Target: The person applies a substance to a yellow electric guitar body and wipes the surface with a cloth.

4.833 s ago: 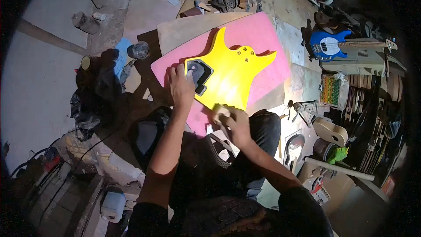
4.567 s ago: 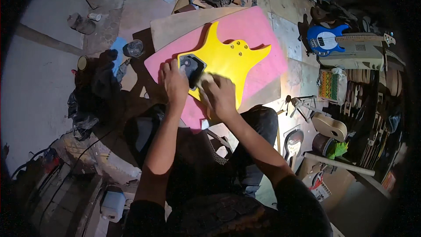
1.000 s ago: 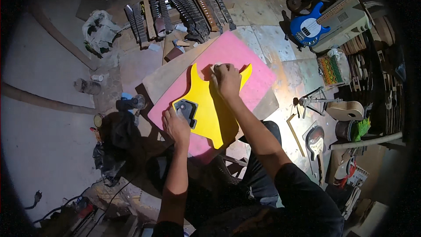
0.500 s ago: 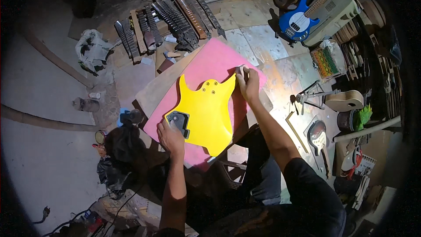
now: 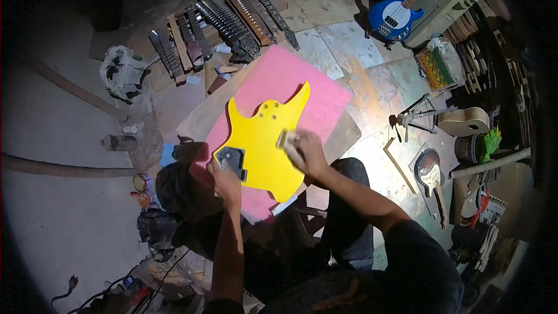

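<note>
A yellow electric guitar body (image 5: 258, 154) lies on a pink pad (image 5: 322, 96), its two horns toward the far side. Several screws or ringed holes sit between the horns, and an open black cavity (image 5: 233, 161) is cut near its left edge. My left hand (image 5: 227, 182) grips that edge beside the cavity, thumb up and fingers partly hidden. Over the right half of the body, my right hand (image 5: 306, 152) is closed on a small flat grey piece (image 5: 283, 138), perhaps folded sandpaper. Blur hides whether the piece touches the yellow surface.
Beneath the pad is a board (image 5: 200, 113). Several guitar necks (image 5: 226, 20) lie beyond it. To the right are a blue bass guitar (image 5: 395, 14), a metal stand (image 5: 415, 117), an acoustic guitar body (image 5: 463, 122) and a small dark-and-cream guitar (image 5: 429, 177). A crumpled plastic bag (image 5: 122, 70) sits left.
My right hand has moved from the right horn's tip down and left over the body, carrying the grey piece. The body has shifted slightly; my left hand stays at its edge.
</note>
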The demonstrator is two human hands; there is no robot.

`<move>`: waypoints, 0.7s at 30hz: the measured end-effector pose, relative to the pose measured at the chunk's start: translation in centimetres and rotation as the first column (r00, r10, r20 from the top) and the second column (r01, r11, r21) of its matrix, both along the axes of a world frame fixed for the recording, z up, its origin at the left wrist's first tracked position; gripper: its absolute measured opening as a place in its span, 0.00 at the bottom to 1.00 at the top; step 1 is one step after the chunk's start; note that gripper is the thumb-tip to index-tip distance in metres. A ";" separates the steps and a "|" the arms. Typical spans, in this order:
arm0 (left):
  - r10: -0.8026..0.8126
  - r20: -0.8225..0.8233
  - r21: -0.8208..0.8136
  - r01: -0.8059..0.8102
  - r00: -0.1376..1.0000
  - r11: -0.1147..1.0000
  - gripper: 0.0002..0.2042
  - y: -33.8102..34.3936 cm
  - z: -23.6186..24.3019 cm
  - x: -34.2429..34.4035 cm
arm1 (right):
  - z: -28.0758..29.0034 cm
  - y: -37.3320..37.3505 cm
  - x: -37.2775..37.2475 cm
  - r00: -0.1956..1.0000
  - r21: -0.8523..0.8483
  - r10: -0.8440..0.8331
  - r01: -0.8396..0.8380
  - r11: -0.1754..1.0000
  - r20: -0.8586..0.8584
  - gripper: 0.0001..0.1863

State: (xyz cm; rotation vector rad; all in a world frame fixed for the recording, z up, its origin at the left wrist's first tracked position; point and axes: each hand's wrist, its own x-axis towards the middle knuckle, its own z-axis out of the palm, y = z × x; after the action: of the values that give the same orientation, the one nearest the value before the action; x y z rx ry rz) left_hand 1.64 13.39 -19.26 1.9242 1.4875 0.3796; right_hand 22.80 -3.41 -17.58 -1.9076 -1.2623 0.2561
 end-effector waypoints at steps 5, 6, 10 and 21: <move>-0.179 -0.129 0.367 0.214 0.975 0.905 0.15 0.4 -0.6 -1.1 | -0.6 1.8 5.2 0.981 0.053 -0.188 0.191 0.980 -0.053 0.10; -0.200 -0.157 0.467 0.251 0.967 0.848 0.15 0.2 -0.8 -0.9 | -2.6 2.3 7.4 0.919 0.150 -0.395 0.391 0.908 -0.003 0.10; -0.266 -0.081 0.387 0.276 0.961 0.880 0.15 -2.0 -6.9 3.3 | -7.3 -5.0 25.1 0.700 -0.031 -0.665 0.682 0.731 -0.261 0.20; -0.273 0.041 0.225 0.257 0.961 0.940 0.31 1.7 -2.3 -3.7 | 0.9 -3.7 6.5 0.706 0.125 -0.695 0.708 0.695 -0.137 0.22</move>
State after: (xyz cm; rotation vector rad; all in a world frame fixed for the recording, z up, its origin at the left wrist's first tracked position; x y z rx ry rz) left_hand -2.10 15.05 -21.58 2.2253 1.1586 0.4990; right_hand 29.34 -7.08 -16.70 -2.0546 -0.3982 -0.1797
